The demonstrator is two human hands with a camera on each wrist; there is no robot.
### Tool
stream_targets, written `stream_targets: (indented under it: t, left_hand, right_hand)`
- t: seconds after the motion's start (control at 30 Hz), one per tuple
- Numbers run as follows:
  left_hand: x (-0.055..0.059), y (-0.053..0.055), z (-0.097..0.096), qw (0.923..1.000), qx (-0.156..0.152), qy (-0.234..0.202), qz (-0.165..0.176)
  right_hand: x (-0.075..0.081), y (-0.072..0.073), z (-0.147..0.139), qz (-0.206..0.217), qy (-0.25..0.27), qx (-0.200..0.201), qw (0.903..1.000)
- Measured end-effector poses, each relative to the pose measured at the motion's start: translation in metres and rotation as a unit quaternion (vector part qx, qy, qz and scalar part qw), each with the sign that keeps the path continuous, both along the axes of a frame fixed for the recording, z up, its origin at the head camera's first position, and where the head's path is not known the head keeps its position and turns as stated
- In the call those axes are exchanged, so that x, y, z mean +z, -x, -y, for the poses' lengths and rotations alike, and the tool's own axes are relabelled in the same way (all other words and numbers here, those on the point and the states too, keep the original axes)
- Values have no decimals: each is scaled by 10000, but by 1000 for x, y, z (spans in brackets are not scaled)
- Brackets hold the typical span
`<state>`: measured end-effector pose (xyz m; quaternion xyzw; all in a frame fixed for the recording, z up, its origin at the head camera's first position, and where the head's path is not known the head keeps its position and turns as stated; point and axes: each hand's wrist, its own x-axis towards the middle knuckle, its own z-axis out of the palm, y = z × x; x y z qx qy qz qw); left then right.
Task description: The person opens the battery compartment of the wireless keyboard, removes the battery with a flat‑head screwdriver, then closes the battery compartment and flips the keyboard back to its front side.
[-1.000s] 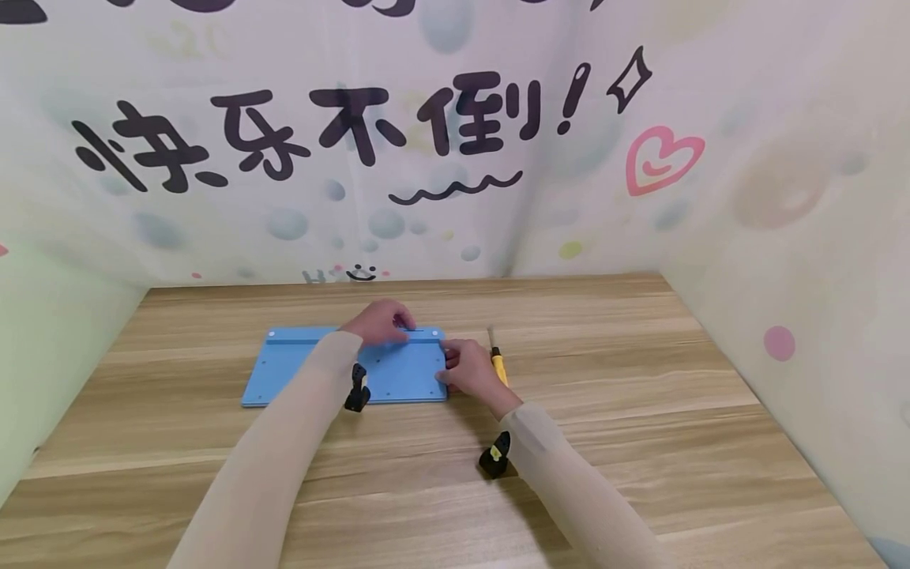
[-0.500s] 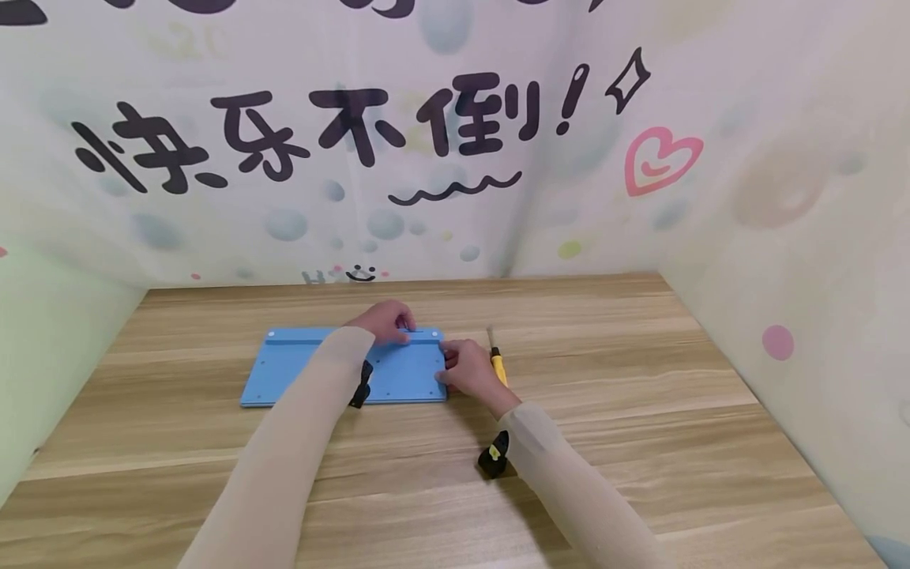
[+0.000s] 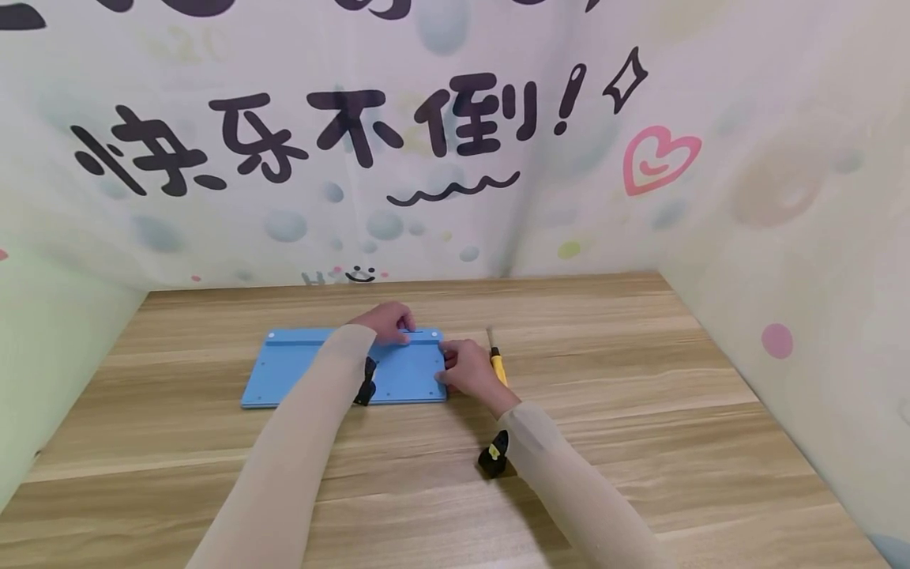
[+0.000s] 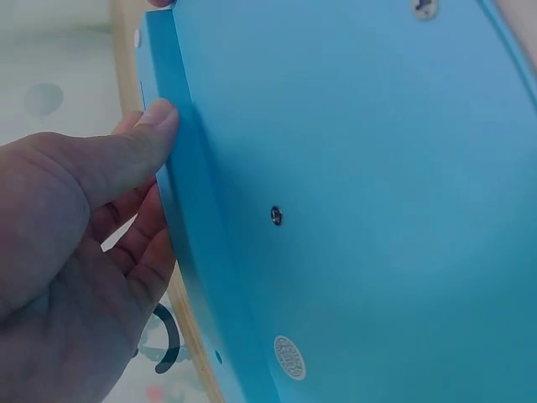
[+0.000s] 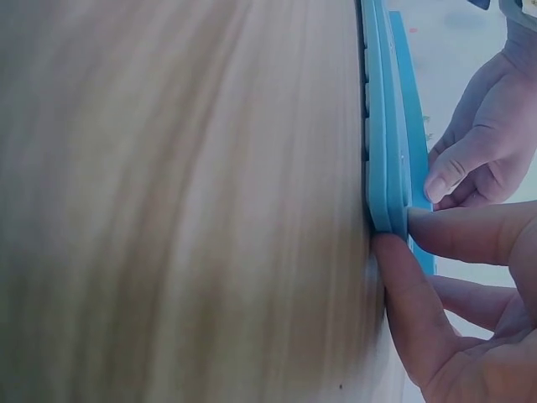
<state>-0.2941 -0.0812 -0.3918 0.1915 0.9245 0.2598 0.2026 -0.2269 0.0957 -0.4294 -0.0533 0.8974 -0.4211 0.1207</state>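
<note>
A blue keyboard [image 3: 412, 375] lies face down on the wooden table, its screw-dotted underside up and its raised ridge [image 4: 180, 168] along the far side. My left hand [image 3: 384, 322] holds that ridge near its right end, with the thumb on top and the fingers curled behind, as the left wrist view shows. At the right edge, my right hand [image 3: 471, 367] pinches the keyboard between thumb and finger. Key edges [image 5: 367, 138] peek out under the rim in the right wrist view. A screwdriver [image 3: 498, 363] with a yellow handle lies just beyond my right hand, partly hidden by it.
The wooden table [image 3: 626, 411] runs back to a printed cloth wall [image 3: 284, 229] with dark lettering. More cloth walls stand at the left and right sides. Black wrist cameras [image 3: 494, 456] hang at both sleeve cuffs.
My left forearm and wrist have shifted slightly to the right, while the hand keeps its place on the ridge. The right hand and keyboard look unmoved.
</note>
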Motion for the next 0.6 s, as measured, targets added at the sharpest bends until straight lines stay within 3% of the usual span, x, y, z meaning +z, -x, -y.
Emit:
stream_targets:
  t: [0.6]
  left_hand:
    - [-1,6,2,9992,-317,223,105]
  right_hand:
    - [6,-2,1,39,2,32,10000]
